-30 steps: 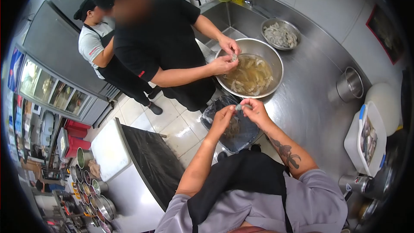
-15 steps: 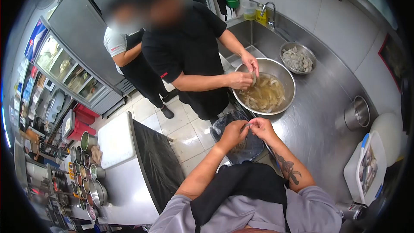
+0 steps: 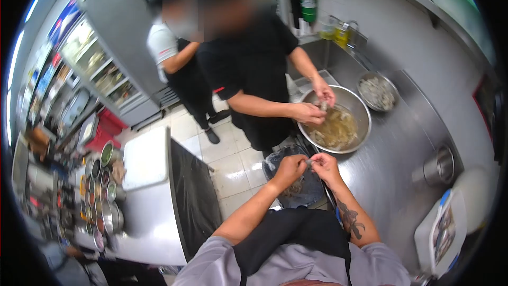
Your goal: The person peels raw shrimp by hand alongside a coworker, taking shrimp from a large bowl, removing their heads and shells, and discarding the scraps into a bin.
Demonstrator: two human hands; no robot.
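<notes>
My left hand [image 3: 292,171] and my right hand [image 3: 325,168] are close together, fingertips pinched on a small grey shrimp [image 3: 308,162]. Fingers cover most of it. Below them stands a dark bin [image 3: 313,195] with pale scraps, perhaps shells, at its bottom. Just beyond my hands, a large steel bowl [image 3: 366,119] holds shrimp in cloudy yellowish water. Over this bowl, a co-worker's hands [image 3: 314,110] grip another shrimp. A smaller steel bowl [image 3: 396,98] heaped with grey shrimp sits farther back on the steel counter [image 3: 381,180].
A sink [image 3: 312,55] with a faucet is at the back. On the right are a steel container [image 3: 439,165] and a white tub [image 3: 423,233]. Left of me, a worktable carries a white cutting board [image 3: 145,156] and several small containers. A second person [image 3: 174,47] stands behind the co-worker.
The view has shifted, so the surroundings appear moved. My hands remain pinched together on the shrimp. The co-worker's hands are slightly higher over the large bowl.
</notes>
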